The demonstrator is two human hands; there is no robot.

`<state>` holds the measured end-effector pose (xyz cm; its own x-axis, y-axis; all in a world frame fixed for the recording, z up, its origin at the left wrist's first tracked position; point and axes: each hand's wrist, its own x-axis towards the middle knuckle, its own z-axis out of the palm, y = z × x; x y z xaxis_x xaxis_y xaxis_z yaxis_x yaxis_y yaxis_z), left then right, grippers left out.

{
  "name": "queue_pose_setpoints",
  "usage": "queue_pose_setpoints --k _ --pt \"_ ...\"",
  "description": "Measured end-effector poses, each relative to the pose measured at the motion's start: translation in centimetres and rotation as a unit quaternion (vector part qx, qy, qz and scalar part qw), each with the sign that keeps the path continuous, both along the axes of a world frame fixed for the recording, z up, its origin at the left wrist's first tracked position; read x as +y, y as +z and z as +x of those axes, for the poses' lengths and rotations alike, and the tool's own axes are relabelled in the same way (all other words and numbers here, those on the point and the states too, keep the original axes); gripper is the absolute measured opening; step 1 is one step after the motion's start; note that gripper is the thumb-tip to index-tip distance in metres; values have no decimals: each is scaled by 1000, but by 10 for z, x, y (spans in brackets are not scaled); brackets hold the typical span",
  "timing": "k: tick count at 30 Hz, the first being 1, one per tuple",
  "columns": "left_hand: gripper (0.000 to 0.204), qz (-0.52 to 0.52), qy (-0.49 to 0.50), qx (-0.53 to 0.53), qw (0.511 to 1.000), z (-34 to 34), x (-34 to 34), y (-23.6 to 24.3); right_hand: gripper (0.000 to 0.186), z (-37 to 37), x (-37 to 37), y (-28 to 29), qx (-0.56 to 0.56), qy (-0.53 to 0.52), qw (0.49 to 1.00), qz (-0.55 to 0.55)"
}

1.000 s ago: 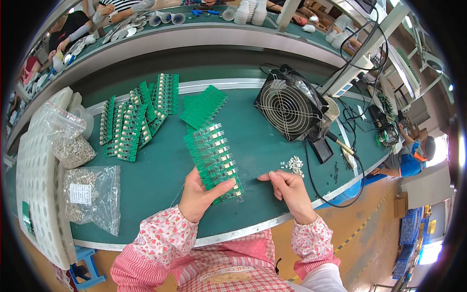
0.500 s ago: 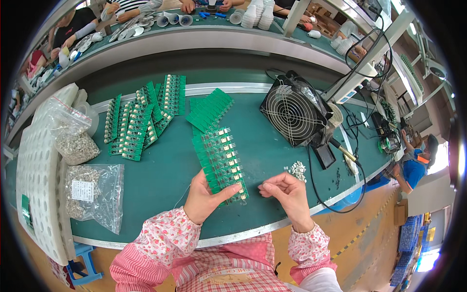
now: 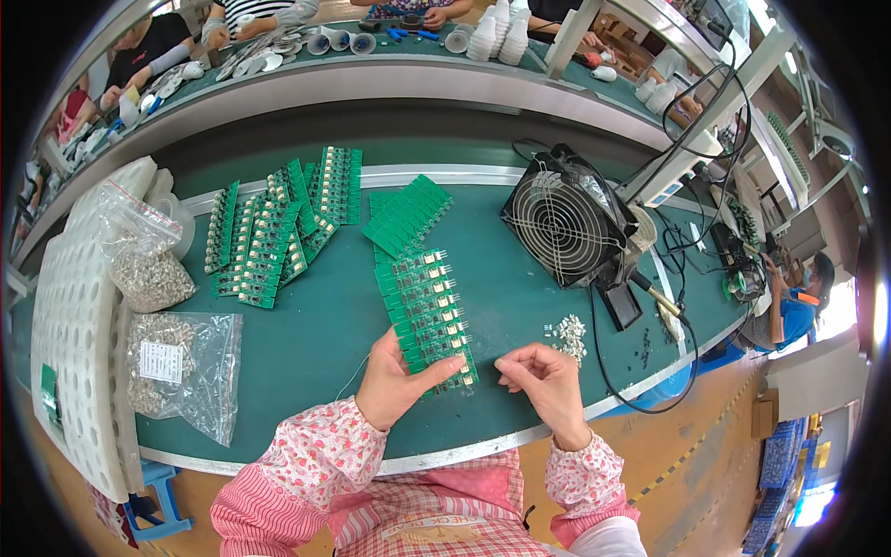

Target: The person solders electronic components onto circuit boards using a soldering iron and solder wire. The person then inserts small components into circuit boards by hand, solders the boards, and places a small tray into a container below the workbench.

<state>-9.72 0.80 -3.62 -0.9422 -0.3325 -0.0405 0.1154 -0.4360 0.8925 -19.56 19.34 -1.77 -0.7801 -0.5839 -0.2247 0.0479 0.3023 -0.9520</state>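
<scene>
My left hand (image 3: 401, 381) grips the lower end of a green circuit board panel (image 3: 429, 320), thumb on top. Rows of small boards make up the panel, with cream connectors and thin pins along its right side. Just right of the panel's lower end, my right hand (image 3: 546, 379) is closed in a pinch, apart from the board. Whatever sits between those fingertips is too small to make out. Beyond my right fingers lies a small heap of white connectors (image 3: 570, 336). Another stack of green panels (image 3: 408, 218), plain side up, lies behind the held one.
Populated panels (image 3: 264, 239) are piled at the back left. Two clear bags of small white parts (image 3: 153, 278) lie beside a white perforated foam block (image 3: 74, 343). A black fan (image 3: 561, 218) stands at the back right, near a soldering iron (image 3: 657, 295) with a looping cable. People work across the bench.
The whole view has shifted slightly. My left hand still grips the panel, and my right hand stays pinched beside it.
</scene>
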Motion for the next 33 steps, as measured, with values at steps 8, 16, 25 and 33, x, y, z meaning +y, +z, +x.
queue_pose_setpoints --k 8,16,25,33 --pt "38 2 0 2 1000 0 0 -1 16 0 1 4 -53 7 997 -53" --pt "39 -5 -2 1 1000 -1 0 -1 19 3 -6 2 -17 -16 997 -73" --pt "39 -14 -3 -4 1000 0 -1 0 9 1 -4 0 -47 -4 996 -82" --pt "38 -15 -1 -11 1000 0 1 0 11 7 -17 2 -32 -40 990 -134"
